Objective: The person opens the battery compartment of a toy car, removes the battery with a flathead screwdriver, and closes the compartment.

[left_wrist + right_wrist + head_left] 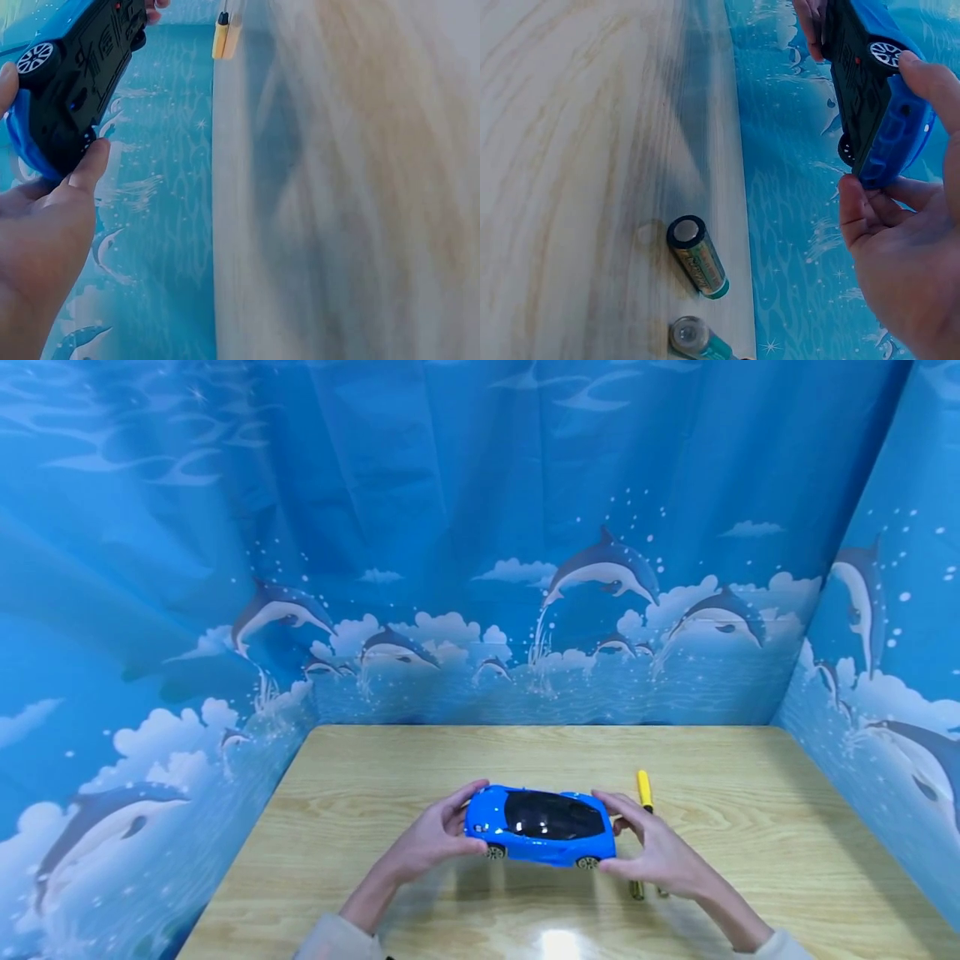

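A blue toy car (551, 817) with a black roof is held up above the wooden table, between both hands. My left hand (429, 842) grips one end, thumb on the near side and fingers round the far side. At the other end, my right hand (662, 853) holds the car the same way. Its black underside (97, 67) shows in the left wrist view, with wheels and moulded detail. Two batteries, one lying nearer (697, 256) and one lower (697, 337), are on the table below the right hand. Partly behind that hand lies a yellow-handled screwdriver (644, 787).
The wood-grain table (360, 760) has its far edge against a blue curtain (420, 527) printed with dolphins. More of this curtain stands along the left and right sides.
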`<state>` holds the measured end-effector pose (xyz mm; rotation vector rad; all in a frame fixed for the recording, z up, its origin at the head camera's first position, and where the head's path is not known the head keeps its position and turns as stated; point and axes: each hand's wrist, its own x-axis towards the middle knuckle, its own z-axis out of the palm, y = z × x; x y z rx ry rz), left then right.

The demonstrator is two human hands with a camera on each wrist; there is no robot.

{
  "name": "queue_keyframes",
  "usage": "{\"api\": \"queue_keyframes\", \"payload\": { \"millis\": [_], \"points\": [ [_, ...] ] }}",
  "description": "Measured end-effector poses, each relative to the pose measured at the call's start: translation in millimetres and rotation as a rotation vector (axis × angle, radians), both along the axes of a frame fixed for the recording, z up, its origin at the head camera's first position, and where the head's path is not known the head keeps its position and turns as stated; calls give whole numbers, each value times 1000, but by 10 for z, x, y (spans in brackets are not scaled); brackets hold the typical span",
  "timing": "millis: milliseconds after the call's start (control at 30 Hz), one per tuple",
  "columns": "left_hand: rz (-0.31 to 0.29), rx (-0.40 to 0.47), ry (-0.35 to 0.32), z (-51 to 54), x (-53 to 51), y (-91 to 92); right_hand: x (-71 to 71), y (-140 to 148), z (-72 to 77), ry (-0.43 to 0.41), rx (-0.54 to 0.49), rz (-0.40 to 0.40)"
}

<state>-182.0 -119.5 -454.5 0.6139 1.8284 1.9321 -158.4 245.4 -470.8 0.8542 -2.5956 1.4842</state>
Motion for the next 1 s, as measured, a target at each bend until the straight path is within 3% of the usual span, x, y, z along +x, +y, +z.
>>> {"api": "queue_keyframes", "payload": {
  "millis": [267,567,700,1000],
  "points": [
    [-23,-163,90,91,-56,-35,-11,-29,71,39,60,-33],
    [-62,-246,187,182,-131,-67,-45,-76,89,110,87,-55],
    [-41,-324,233,169,-147,-62,-49,-91,77,117,113,-57],
    [7,-509,281,41,-152,-28,-46,-91,8,26,208,-63]
  ]
}}
